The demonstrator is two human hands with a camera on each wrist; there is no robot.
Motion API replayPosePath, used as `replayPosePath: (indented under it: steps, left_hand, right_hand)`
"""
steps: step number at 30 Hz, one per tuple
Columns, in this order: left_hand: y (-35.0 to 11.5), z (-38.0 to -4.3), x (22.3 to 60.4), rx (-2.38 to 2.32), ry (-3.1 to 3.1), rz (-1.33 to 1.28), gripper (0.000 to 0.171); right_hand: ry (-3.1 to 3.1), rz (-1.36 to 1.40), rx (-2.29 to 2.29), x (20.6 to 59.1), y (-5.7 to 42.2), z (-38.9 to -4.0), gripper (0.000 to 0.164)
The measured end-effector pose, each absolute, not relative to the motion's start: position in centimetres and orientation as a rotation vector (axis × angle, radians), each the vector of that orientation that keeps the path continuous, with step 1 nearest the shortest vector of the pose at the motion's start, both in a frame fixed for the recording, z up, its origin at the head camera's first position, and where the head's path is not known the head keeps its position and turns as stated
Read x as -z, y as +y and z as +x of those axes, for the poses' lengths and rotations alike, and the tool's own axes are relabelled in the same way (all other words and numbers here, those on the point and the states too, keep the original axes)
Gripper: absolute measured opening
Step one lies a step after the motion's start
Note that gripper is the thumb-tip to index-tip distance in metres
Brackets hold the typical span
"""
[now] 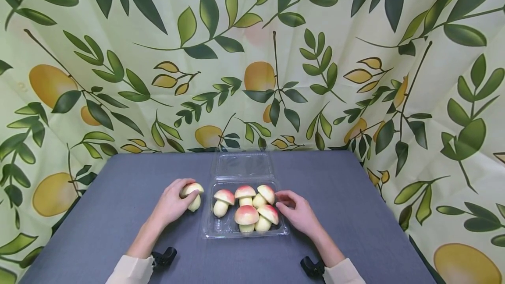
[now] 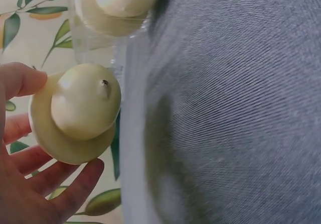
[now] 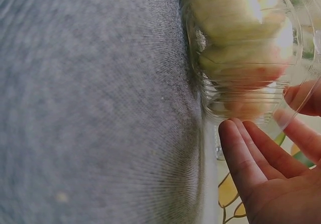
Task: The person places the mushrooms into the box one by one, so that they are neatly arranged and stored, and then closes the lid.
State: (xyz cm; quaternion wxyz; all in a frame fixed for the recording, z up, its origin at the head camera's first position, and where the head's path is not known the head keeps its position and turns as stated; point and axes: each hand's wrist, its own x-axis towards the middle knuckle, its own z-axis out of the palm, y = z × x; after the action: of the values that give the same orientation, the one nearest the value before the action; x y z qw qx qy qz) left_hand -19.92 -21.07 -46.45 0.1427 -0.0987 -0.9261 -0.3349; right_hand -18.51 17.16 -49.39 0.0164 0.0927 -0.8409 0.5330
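A mushroom-shaped piece with a pale cap and a rounded cream stem (image 1: pixel 194 205) is held by the cap in my left hand (image 1: pixel 172 203), left of the clear plastic clamshell box (image 1: pixel 215 230). In the left wrist view the underside of this mushroom (image 2: pixel 85 103) faces the camera, thumb on one side of the cap and fingers on the other. Several similar mushrooms (image 1: pixel 247 216) with red-tinged caps stand or lean inside the box. At the box's right side is my right hand (image 1: pixel 297 211), its fairly straight fingers (image 3: pixel 243 153) right at the ribbed wall.
The transparent lid (image 1: pixel 244 164) of the box lies folded back toward the rear edge of the grey cloth-covered table (image 1: pixel 158 168). Behind and at both sides hangs a leaf-and-fruit print curtain (image 1: pixel 221 65). Black camera mounts (image 1: pixel 165 256) sit at both wrists.
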Motion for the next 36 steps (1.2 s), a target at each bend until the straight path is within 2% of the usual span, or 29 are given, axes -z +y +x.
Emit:
replayPosePath:
  steps: [21,36]
  left_hand:
    - [-19.7,-17.9,43.7,0.824,-2.569,-0.477,0.034]
    - [-17.0,-16.9,43.7,0.81,-2.483,-0.663,0.031]
  right_hand:
    - [-2.604,0.29,-1.651,49.4,17.1,-18.5,0.026]
    - [-2.582,0.339,-1.64,49.5,17.2,-18.5,0.025]
